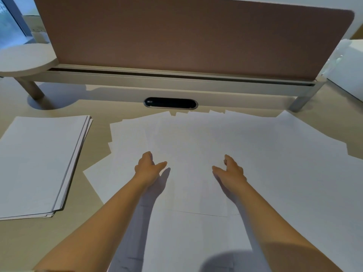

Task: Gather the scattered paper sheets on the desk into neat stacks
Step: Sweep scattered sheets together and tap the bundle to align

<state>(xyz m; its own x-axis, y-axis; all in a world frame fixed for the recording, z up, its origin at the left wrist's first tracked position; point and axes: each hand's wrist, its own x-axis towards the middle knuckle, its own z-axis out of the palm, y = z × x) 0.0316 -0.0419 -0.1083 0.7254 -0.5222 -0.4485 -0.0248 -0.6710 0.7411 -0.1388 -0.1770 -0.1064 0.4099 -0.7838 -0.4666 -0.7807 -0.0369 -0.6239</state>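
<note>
Left hand (147,168) and right hand (231,169) hover with fingers apart over scattered sheets (245,146) mid-table. Risk: uneven sweep fans or creases them; done stack (39,160) sits at left edge.

In front of me a brown fabric divider panel (192,34) stands along the far edge of my pale wood desk (25,242), seated in a light metal rail (176,75) that rests on short grey legs (32,89), with a dark oval cable slot (170,103) set into the desktop just below it. To my left a round white shelf (23,59) juts out beside the panel, and behind it a window (9,24) gives cool bluish daylight. At the far right edge sits something white and boxy (349,65), too cropped for me to tell what it is.
</note>
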